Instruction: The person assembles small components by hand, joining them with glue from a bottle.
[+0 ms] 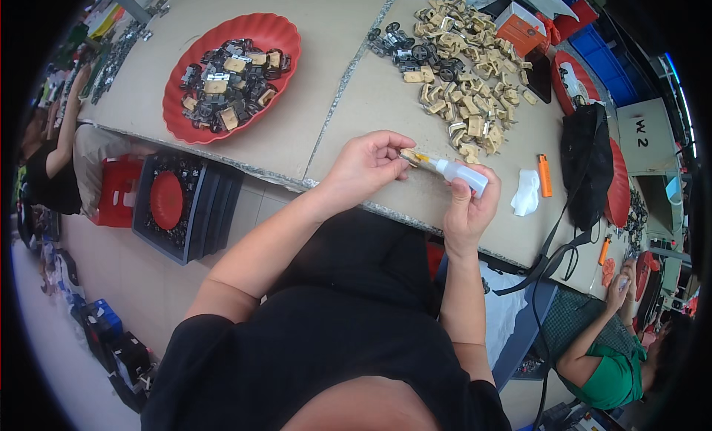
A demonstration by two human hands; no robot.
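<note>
My left hand (368,164) pinches a small tan plastic part (410,156) between thumb and fingers. My right hand (472,208) is wrapped round a small translucent squeeze bottle (463,177). Its thin nozzle points left and reaches the tan part, with a yellowish bit near the tip. Beyond my hands lies a heap of similar tan parts (475,97) on the table. Dark toy-vehicle pieces with wheels (415,54) sit at the heap's left edge. A scalloped red bowl (178,116) at the left holds black toy-vehicle pieces, several with tan parts on them.
On the right are a white tissue (526,193), an orange lighter (544,176) and a black bag (584,164) with a hanging strap. Behind stands an orange box (519,32). Grey crates (211,201) are stacked left below the table. Other people sit at far left and lower right.
</note>
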